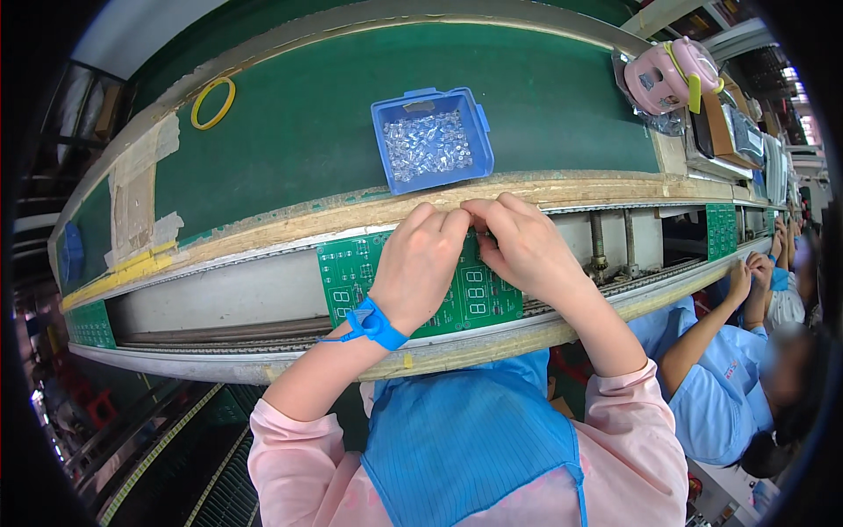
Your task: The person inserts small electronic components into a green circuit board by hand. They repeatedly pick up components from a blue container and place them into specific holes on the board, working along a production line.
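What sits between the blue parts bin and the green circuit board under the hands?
In the head view, only the worn wooden edge strip of the bench separates the blue bin from the green circuit board; both hands' fingertips meet there.

My left hand [420,263] and right hand [525,246] rest side by side on the circuit board [351,272] in the conveyor track [219,294] near me, fingers [457,220] touching at its far edge. Just beyond, on the surface [307,132], sits a tray [430,139] holding small parts [428,145]. A ring [213,103] lies far left, another board [721,230] right.
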Demonstrator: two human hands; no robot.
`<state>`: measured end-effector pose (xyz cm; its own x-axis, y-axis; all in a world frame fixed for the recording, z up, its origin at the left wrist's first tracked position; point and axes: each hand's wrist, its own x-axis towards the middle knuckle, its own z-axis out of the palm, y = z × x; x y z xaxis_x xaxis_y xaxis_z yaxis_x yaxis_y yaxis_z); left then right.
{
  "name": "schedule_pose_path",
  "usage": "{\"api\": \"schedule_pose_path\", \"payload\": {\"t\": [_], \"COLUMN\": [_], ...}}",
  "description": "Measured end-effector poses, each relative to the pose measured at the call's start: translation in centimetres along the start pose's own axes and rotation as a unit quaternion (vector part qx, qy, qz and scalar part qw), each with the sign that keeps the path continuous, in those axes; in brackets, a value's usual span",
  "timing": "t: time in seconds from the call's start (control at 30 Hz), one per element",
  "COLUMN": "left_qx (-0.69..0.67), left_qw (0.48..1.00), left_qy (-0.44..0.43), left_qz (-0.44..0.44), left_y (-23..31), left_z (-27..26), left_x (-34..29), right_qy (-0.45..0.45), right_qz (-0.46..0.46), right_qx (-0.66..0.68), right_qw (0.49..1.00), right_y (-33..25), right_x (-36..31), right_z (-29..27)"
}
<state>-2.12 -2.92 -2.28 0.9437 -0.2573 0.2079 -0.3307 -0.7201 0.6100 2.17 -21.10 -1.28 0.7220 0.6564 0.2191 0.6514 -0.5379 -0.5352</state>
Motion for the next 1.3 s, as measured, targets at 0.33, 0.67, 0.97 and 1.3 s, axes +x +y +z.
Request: {"api": "schedule_pose_path", "payload": {"t": [0.33, 0.67, 0.97, 1.3], "left_qx": [0.108, 0.336, 0.095, -0.649], "left_qw": [0.990, 0.941, 0.984, 0.729], "left_qy": [0.080, 0.030, 0.148, -0.005], "left_qz": [0.044, -0.009, 0.037, -0.217], "left_y": [1.3, -2.0, -0.8, 2.0], "left_z": [-4.9, -3.0, -4.4, -3.3], "left_x": [3.3, 7.1, 5.5, 0.0], "right_qy": [-0.043, -0.013, 0.114, 0.225], "right_qz": [0.021, 0.065, 0.058, -0.058], "right_qx": [-0.038, 0.035, 0.108, 0.124], "right_qw": [0.998, 0.997, 0.986, 0.965], "right_y": [-1.1, -1.2, -1.7, -3.0], "right_x": [0.2, 0.3, -0.5, -0.3], "right_z": [-1.3, -2.8, -2.5, -1.5]}}
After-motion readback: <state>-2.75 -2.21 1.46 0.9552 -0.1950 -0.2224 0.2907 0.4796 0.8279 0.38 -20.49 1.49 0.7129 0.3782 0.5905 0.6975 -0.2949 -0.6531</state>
